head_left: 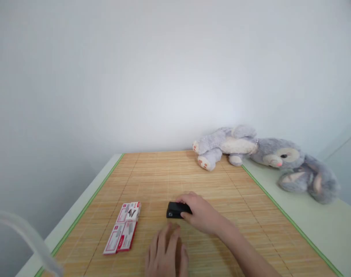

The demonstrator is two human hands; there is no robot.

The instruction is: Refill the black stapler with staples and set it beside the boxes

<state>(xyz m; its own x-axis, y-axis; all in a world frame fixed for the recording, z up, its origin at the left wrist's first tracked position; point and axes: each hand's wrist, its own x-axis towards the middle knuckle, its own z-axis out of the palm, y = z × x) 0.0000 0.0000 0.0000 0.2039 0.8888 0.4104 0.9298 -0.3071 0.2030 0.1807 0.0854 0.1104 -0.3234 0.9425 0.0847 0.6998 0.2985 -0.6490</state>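
Observation:
My right hand (201, 213) rests on the bamboo mat (163, 173), fingers curled round a small black object, apparently a stapler (175, 210). My left hand (166, 254) lies flat on the mat just in front of it, fingers stretched out and holding nothing. To the left of both hands lie red-and-white small boxes (123, 227) in a row.
A grey plush rabbit (267, 159) lies on its side at the back right, partly on the mat and partly on the pale green table (316, 227). A white wall stands behind the table. A blurred pale strip (25, 234) crosses the lower left corner.

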